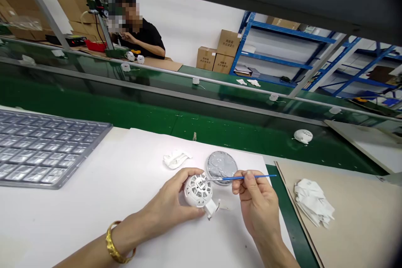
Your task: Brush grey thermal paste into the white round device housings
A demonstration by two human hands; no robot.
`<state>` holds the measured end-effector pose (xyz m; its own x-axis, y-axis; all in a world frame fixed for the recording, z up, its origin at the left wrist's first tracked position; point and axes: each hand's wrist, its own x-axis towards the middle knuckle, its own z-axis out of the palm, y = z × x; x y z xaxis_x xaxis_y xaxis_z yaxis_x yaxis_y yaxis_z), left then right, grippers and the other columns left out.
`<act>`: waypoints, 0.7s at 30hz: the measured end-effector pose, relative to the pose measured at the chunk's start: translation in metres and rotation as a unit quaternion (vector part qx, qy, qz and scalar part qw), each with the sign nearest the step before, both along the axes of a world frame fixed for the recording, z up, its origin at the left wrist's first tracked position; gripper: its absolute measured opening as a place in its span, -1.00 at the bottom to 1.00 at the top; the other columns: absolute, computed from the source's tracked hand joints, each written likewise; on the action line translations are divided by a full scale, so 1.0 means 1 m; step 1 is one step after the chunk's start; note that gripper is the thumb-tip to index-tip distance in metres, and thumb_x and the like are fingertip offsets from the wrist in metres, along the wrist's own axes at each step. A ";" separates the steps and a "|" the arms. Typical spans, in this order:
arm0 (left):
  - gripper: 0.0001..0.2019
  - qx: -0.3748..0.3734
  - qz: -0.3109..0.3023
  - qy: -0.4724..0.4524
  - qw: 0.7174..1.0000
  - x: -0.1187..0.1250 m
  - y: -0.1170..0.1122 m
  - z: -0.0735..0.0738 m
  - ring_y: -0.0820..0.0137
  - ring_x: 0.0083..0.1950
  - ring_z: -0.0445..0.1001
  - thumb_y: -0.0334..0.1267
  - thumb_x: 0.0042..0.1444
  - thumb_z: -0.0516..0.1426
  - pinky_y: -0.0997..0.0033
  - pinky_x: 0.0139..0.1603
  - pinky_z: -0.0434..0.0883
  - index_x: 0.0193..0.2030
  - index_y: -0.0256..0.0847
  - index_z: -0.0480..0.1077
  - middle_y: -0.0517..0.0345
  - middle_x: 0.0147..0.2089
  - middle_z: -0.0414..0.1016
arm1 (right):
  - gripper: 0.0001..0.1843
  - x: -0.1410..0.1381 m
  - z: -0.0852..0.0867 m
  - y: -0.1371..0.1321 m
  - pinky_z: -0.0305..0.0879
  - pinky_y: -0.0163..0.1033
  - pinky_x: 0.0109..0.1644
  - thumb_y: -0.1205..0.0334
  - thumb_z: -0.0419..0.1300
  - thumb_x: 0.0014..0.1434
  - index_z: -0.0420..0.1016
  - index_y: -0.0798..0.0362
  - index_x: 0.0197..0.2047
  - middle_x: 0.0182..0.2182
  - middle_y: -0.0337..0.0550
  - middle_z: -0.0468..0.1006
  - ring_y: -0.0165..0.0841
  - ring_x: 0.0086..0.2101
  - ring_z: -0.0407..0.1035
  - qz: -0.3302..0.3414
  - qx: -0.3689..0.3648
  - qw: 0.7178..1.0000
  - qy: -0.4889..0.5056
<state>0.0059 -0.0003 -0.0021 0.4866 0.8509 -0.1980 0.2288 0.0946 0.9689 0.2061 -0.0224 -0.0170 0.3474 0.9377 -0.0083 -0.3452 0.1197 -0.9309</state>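
Note:
My left hand [169,199] is wrapped around a round white slotted housing [198,192], thumb below and fingers above. A small white block with a short wire sticks out of the housing's lower right side. Pinched in my right hand [258,203] is a thin blue-handled paintbrush [251,176]. Its tip touches, or lies just over, the square centre of the housing. Just behind the brush is a round shallow dish of grey paste [221,165]. A crumpled white tissue [176,159] lies beyond my left fingers.
A clear compartment tray [47,146] stands at left. Crumpled paper [313,202] lies on brown cardboard [354,217] at right. Another white housing [303,136] sits on the green belt [150,121]. Across the line, a person in a black shirt [150,37] works near cartons and blue shelving [279,56].

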 end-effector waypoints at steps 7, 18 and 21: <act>-0.39 -0.007 -0.007 -0.016 1.000 -0.001 0.000 0.004 0.22 0.00 0.42 -0.36 -0.17 0.30 0.26 0.00 0.38 0.06 -0.07 0.22 0.11 -0.02 0.43 | -0.72 -0.005 -0.004 -0.001 0.27 -0.26 -0.43 0.03 0.28 0.04 0.38 0.07 -0.38 -0.40 -0.12 0.47 -0.41 -0.51 0.32 0.015 -0.016 1.000 0.005; -0.41 -0.026 -0.016 -0.041 0.999 -0.004 0.002 0.012 0.22 0.06 0.38 -0.39 -0.16 0.29 0.23 0.05 0.36 0.05 -0.11 0.20 0.06 0.01 0.38 | -0.74 0.000 -0.006 -0.003 0.29 -0.23 -0.40 0.02 0.25 0.07 0.41 0.05 -0.35 -0.40 -0.13 0.47 -0.39 -0.49 0.33 0.013 0.000 0.999 -0.036; -0.41 -0.018 -0.012 -0.037 0.999 -0.005 0.003 0.011 0.21 0.06 0.38 -0.38 -0.16 0.29 0.22 0.06 0.35 0.05 -0.11 0.21 0.07 0.01 0.38 | -0.75 0.001 -0.005 -0.003 0.30 -0.24 -0.41 0.04 0.25 0.07 0.41 0.05 -0.36 -0.40 -0.13 0.46 -0.40 -0.50 0.33 0.016 0.001 1.000 -0.021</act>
